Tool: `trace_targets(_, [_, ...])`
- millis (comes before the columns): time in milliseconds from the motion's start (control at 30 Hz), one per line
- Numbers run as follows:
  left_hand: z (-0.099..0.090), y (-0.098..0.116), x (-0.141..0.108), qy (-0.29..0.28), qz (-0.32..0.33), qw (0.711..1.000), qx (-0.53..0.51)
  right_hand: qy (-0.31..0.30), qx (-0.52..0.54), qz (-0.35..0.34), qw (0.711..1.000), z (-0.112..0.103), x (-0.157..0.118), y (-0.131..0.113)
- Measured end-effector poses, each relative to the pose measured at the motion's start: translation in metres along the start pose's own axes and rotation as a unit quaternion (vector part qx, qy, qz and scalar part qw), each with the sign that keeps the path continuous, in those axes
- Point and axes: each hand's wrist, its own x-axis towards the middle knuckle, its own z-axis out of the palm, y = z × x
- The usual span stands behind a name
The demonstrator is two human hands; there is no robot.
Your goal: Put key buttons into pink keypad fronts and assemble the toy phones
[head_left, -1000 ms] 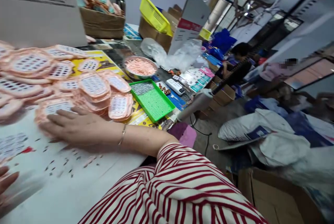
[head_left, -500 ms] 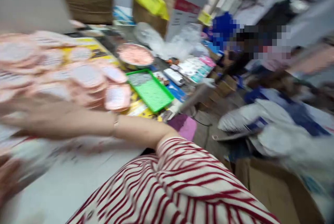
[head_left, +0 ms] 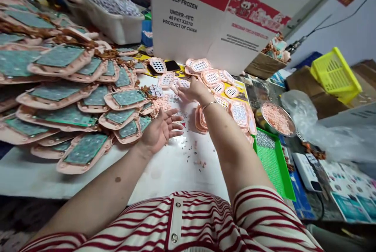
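My left hand (head_left: 162, 129) is open over the white tabletop (head_left: 176, 173), palm turned inward and fingers spread, holding nothing. My right hand (head_left: 190, 90), with a bracelet at the wrist, reaches farther forward. Its fingers are stretched toward a pink keypad panel (head_left: 183, 83); whether they touch it I cannot make out. More pink panels with keypad grids (head_left: 211, 76) lie beyond and to the right, some stacked. Close to my left hand is a heap of small pink pieces (head_left: 161, 104). Left of it, pink shells with green circuit boards (head_left: 88, 148) are piled in layers.
A large white carton (head_left: 202, 20) stands at the back. On the right are a green tray (head_left: 273, 162), a metal bowl of pink pieces (head_left: 277, 118) and a white power strip (head_left: 307, 171). A white bin (head_left: 120, 24) stands back left. Small dark bits (head_left: 194, 154) are scattered in front.
The view has swung left, bringing the circuit-board piles and carton into sight. Both hands, blurred at the left edge earlier, now show near the middle.
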Motion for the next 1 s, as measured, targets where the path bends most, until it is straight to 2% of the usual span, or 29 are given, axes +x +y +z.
trace_targets(33, [-0.001,0.001,0.0,-0.005,0.001,1.0,-0.006,-0.016,-0.007,0.032,0.999,0.006,0.004,-0.004])
trace_targets(100, [-0.001,0.002,0.001,-0.008,0.005,1.0,-0.018,-0.019,-0.005,0.052,0.998,0.015,0.009,-0.009])
trace_targets(233, [-0.001,0.004,0.002,-0.007,0.008,1.0,-0.027,0.003,0.005,0.02,1.0,0.017,-0.001,-0.001])
trace_targets(367, [-0.002,0.003,0.002,-0.012,0.01,1.0,-0.02,0.042,-0.009,-0.047,0.998,0.015,-0.021,0.01])
trace_targets(467, [-0.002,0.004,0.002,-0.007,0.021,1.0,-0.02,0.072,-0.024,-0.119,0.99,0.017,-0.024,0.003])
trace_targets(633, [-0.003,0.008,0.004,0.003,0.038,0.999,-0.025,0.039,-0.174,-0.176,0.968,0.025,-0.011,-0.021])
trace_targets(733, [-0.003,0.011,0.005,0.009,0.054,0.998,-0.031,0.031,-0.192,-0.199,0.96,0.023,-0.005,-0.026])
trace_targets(800, [-0.004,0.011,0.005,0.013,0.06,0.998,-0.031,0.073,-0.182,-0.198,0.96,0.015,-0.003,-0.02])
trace_targets(867, [-0.004,0.01,0.006,0.026,0.074,0.997,-0.028,0.155,-0.132,-0.18,0.962,-0.001,-0.005,-0.009])
trace_targets(933, [-0.004,0.011,0.006,0.055,0.106,0.993,-0.025,0.241,-0.027,-0.168,0.956,-0.019,-0.014,0.004])
trace_targets(1000, [-0.003,0.012,0.005,0.081,0.129,0.988,-0.023,0.259,0.098,-0.205,0.939,-0.036,-0.031,0.013])
